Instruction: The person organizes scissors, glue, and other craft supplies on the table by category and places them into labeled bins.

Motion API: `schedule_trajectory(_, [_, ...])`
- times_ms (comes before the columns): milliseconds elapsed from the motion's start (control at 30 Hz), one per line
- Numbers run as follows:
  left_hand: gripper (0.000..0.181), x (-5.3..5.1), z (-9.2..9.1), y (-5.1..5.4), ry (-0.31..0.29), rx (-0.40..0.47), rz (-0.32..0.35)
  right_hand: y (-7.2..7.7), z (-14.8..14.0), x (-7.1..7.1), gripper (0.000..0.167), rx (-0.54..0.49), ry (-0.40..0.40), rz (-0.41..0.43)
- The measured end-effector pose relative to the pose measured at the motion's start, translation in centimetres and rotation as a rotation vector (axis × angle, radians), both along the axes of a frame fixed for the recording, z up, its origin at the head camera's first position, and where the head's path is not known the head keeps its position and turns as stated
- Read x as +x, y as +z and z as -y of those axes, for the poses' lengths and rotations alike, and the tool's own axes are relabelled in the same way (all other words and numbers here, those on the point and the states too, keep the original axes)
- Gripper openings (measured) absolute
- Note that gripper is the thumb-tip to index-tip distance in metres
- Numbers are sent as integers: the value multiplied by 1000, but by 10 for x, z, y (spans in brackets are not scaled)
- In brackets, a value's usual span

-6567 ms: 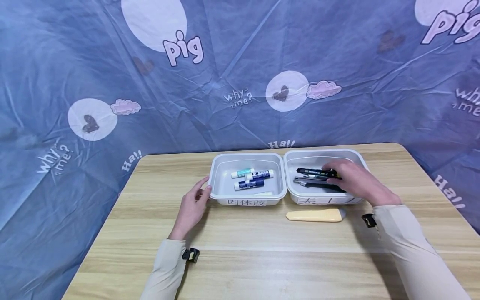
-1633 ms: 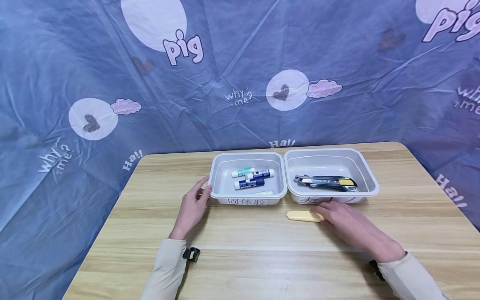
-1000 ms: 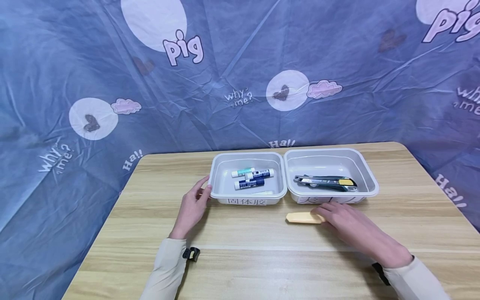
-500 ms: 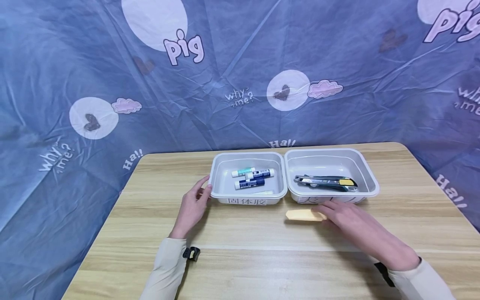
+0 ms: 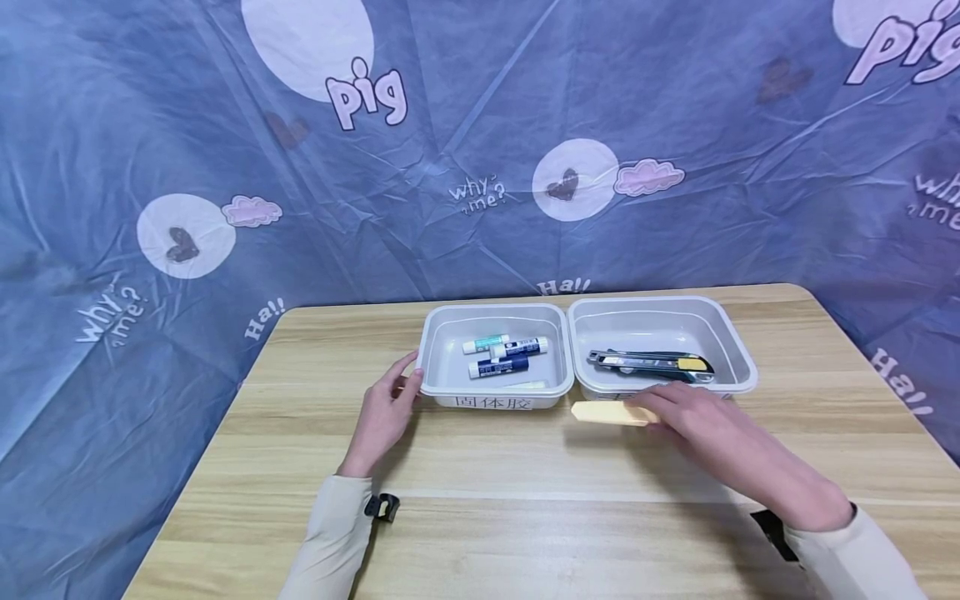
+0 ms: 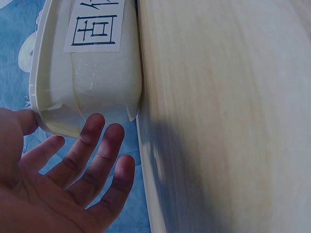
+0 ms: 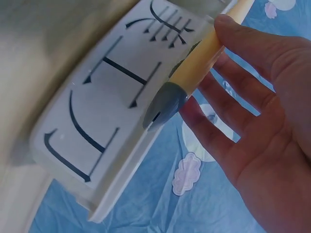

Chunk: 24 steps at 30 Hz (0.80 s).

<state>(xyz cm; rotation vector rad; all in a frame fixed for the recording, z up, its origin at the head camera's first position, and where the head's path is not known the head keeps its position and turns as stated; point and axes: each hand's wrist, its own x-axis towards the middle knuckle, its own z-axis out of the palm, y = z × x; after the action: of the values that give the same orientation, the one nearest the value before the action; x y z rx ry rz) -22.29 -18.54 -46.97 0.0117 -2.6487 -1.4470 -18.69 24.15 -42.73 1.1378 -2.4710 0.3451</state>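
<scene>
My right hand [image 5: 708, 429] pinches a yellow utility knife [image 5: 609, 412] just in front of the right tray [image 5: 738, 390]. In the right wrist view, the knife [image 7: 197, 60] shows its grey end cap, and thumb and fingertips grip the yellow body before the tray's label. Several dark utility knives [image 5: 648, 363], one with a yellow slider, lie in that tray. My left hand [image 5: 382, 421] touches the left corner of the left tray [image 5: 423, 390]. The left wrist view shows this hand [image 6: 73, 179] with thumb at the rim and fingers loosely spread.
The left tray holds several glue sticks [image 5: 498, 367], and its front carries a paper label [image 5: 492, 403]. Both trays stand side by side on a wooden table [image 5: 495, 533]. Behind the table hangs a blue printed cloth [image 5: 420, 208].
My right hand set a black knife down in the right tray, then took hold of the yellow knife on the table. It has lifted it slightly toward the tray. My left hand stays put.
</scene>
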Motion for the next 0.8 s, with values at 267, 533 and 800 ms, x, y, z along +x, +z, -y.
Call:
schedule_trajectory(267, [43, 0, 0, 0, 1, -2, 1, 13, -2, -8, 44, -12, -9, -28])
schedule_trajectory(533, [44, 0, 0, 0, 1, -4, 5, 18, -7, -14, 49, -43, -24, -40])
schedule_trajectory(800, [43, 0, 0, 0, 1, -4, -3, 25, -14, -26, 46, -54, -56, -23])
